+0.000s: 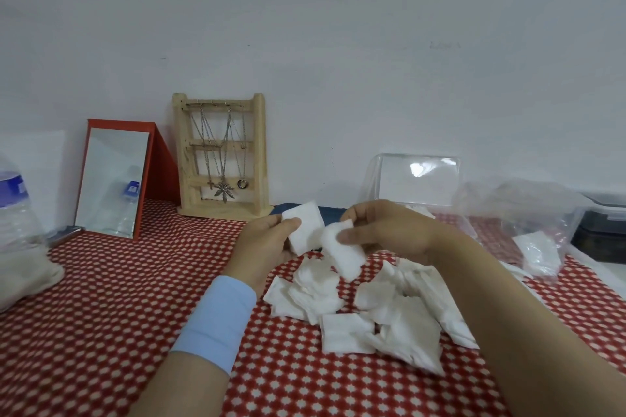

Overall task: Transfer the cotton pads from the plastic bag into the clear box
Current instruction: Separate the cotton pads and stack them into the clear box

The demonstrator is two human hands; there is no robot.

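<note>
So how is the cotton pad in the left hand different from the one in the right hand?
The left cotton pad, pinched by the left hand, is flat and crisp-edged; the right cotton pad, pinched by the right hand, is rumpled and fluffy. The left cotton pad points up; the right cotton pad droops down. Both are white.
</note>
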